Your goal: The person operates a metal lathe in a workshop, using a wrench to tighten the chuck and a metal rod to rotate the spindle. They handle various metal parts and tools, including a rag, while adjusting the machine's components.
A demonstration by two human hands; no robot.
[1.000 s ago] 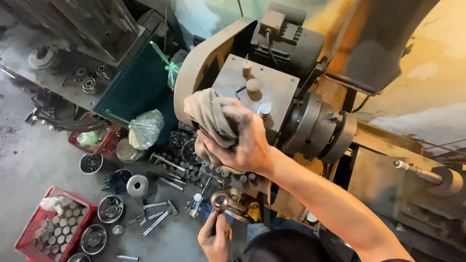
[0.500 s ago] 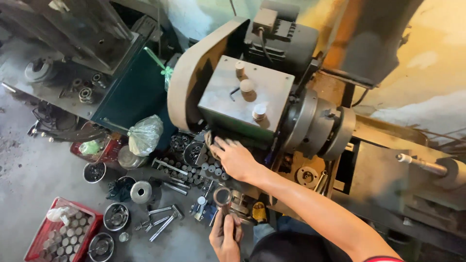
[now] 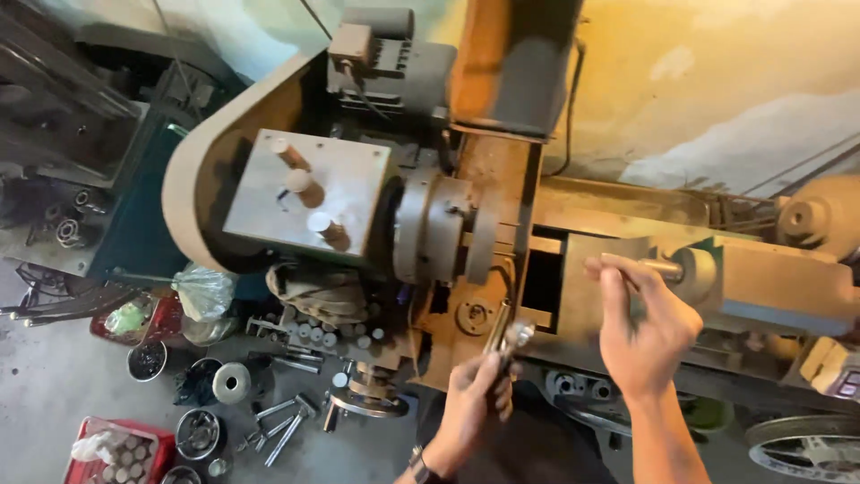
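Note:
I look down on an old lathe. Its grey headstock box (image 3: 305,193) carries three short levers, and the round chuck (image 3: 439,229) sits to the right of it. My left hand (image 3: 470,403) is low at the centre, closed on a shiny metal tool (image 3: 515,336) held up by the rusty lathe bed (image 3: 488,296). My right hand (image 3: 645,332) is further right, its fingers wrapped on a thin metal handle (image 3: 667,266) that sticks out of a round part of the machine. A dirty rag (image 3: 313,291) lies bunched on the ledge under the headstock box.
On the concrete floor at left lie loose bolts (image 3: 282,430), a metal ring (image 3: 233,384), small bowls (image 3: 199,433), a red crate of round parts (image 3: 112,448) and a plastic bag (image 3: 202,291). A motor (image 3: 394,58) sits above the headstock. A wheel (image 3: 806,448) is at the lower right.
My right hand let go of the rag, which now lies under the headstock box, and moved right to the metal handle. My left hand rose with its tool. The view shifted right.

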